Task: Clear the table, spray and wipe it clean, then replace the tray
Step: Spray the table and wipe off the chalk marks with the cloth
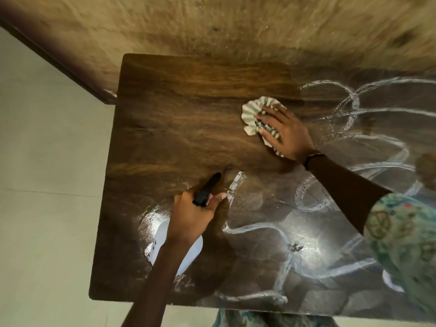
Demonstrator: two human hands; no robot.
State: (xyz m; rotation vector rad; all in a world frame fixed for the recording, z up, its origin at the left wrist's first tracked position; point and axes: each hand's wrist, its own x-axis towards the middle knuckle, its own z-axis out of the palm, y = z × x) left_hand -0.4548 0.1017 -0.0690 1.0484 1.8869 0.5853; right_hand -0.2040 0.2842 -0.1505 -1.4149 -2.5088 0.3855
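Meanwhile, right hand (pixel 286 133) presses a striped cloth (pixel 253 114) under flat fingers on the wet table (pixel 179 114); left hand (pixel 192 213) grips a spray bottle (pixel 188 253), fingers curled round its black trigger head (pixel 207 188)

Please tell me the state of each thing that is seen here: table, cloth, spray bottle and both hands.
Table: wet streaks on right part, left part unstreaked.
Cloth: crumpled, pressed flat on table.
Spray bottle: held above table, nozzle forward.
Left hand: grips bottle.
Right hand: presses cloth, fingers spread.
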